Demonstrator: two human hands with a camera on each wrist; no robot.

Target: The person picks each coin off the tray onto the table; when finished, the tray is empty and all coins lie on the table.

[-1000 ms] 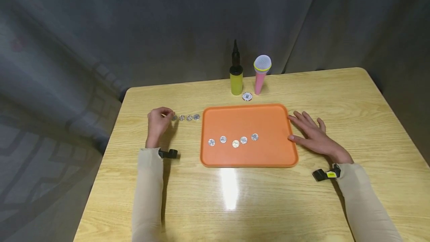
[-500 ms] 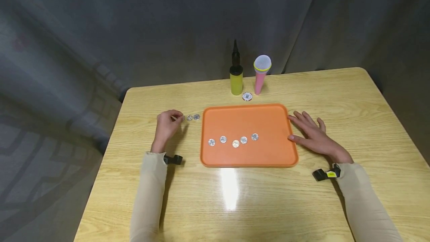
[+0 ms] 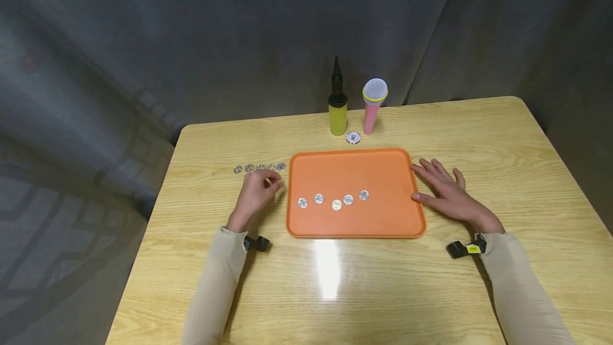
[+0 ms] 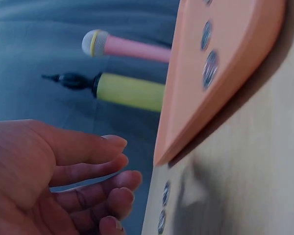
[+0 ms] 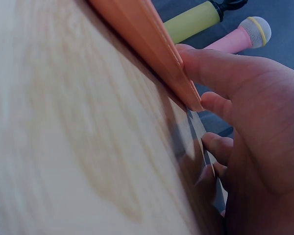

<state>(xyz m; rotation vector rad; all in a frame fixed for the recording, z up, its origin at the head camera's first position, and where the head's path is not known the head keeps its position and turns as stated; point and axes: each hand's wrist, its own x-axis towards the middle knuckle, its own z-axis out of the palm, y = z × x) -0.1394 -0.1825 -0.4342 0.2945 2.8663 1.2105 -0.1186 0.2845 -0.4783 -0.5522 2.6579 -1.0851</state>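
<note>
My left hand hovers just in front of a row of several silver coins, left of the orange tray. Its fingers are loosely bent with a gap to the thumb, and nothing is between them in the left wrist view. Two coins of that row appear past its fingertips there. Inside the tray lie more silver coins in an uneven line, one of them a yellower coin. My right hand is spread at the tray's right edge, with thumb and fingertips touching the rim.
Behind the tray stand a yellow-green hand pump with a black nozzle and a pink toy microphone. A white poker chip lies in front of them. A dark curtain hangs behind the wooden table.
My left hand has passed rightward along the coin row and drawn back toward me, uncovering the left end of the row. The right hand, tray and coins have stayed in place.
</note>
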